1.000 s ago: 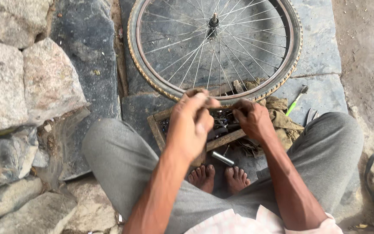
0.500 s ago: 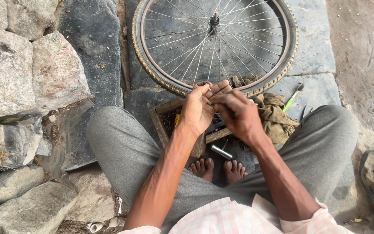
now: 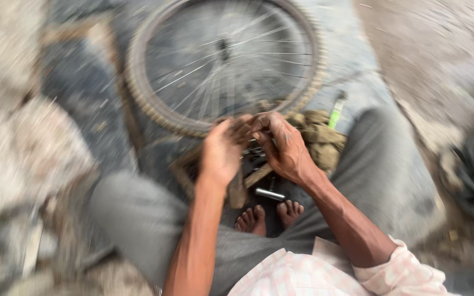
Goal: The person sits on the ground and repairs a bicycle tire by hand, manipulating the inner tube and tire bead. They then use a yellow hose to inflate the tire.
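Stone paving in grey slabs fills the blurred background, with rougher rocks at the left edge. On it lies a bicycle wheel with a tan tyre and thin spokes, just beyond the person's crossed legs in grey trousers. Between the knees sits a low wooden tray of dark small parts, with a crumpled brown rag at its right side and a green-handled tool just past the rag. A short metal tube lies near the bare feet.

Both hands meet above the tray, right at the near rim of the wheel. The left hand has its fingers curled inward, and the right hand bends its fingers over toward them, so the fingertips of both touch or nearly touch. Whatever small thing sits between them is hidden by the fingers and by motion blur; I cannot tell whether either hand is actually gripping something. The wheel's tyre lies just behind the fingertips, seemingly close, but contact cannot be told
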Demonstrator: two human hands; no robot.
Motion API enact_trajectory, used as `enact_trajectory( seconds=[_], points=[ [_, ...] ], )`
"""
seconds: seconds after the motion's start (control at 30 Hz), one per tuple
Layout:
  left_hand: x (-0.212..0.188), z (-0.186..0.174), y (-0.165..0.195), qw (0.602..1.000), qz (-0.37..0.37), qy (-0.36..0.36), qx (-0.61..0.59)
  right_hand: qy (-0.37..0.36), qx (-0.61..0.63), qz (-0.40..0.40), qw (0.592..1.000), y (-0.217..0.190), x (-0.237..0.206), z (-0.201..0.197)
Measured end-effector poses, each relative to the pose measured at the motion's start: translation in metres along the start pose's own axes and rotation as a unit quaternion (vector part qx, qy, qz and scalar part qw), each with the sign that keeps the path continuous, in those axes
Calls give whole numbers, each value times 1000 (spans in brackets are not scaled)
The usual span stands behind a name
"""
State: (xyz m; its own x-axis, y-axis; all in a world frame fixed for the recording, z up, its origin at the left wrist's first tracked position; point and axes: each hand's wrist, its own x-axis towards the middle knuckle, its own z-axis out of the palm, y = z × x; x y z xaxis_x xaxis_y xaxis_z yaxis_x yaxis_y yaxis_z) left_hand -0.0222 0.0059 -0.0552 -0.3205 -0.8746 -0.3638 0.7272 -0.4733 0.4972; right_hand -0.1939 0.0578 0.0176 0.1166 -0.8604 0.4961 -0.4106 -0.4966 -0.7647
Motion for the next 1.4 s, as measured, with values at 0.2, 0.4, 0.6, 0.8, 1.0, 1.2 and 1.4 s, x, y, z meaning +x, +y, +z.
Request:
enact_trajectory(
  seconds=[0.2,0.4,0.6,0.8,1.0,1.2,1.4],
  points=[
    [-18,62,6,996,-21,-49,65,176,-27,191,965,-12,-62,-99],
    [-35,177,-70,880,-121,-284,360,312,-232,440,809,-32,-217,-208],
    [-83,246,-215,744,-313,-410,425,329,-359,659,573,-113,-421,-280],
    [-106,183,-295,731,-441,-362,373,392,-227,781,430,-146,-547,-261],
    [-91,148,-302,762,-393,-330,395,358,-232,794,432,-125,-574,-239],
    [-96,151,-302,758,-371,-331,422,321,-243,807,433,-112,-575,-238],
    [-99,158,-295,765,-385,-322,404,285,-252,823,421,-99,-583,-235]
  ],
)
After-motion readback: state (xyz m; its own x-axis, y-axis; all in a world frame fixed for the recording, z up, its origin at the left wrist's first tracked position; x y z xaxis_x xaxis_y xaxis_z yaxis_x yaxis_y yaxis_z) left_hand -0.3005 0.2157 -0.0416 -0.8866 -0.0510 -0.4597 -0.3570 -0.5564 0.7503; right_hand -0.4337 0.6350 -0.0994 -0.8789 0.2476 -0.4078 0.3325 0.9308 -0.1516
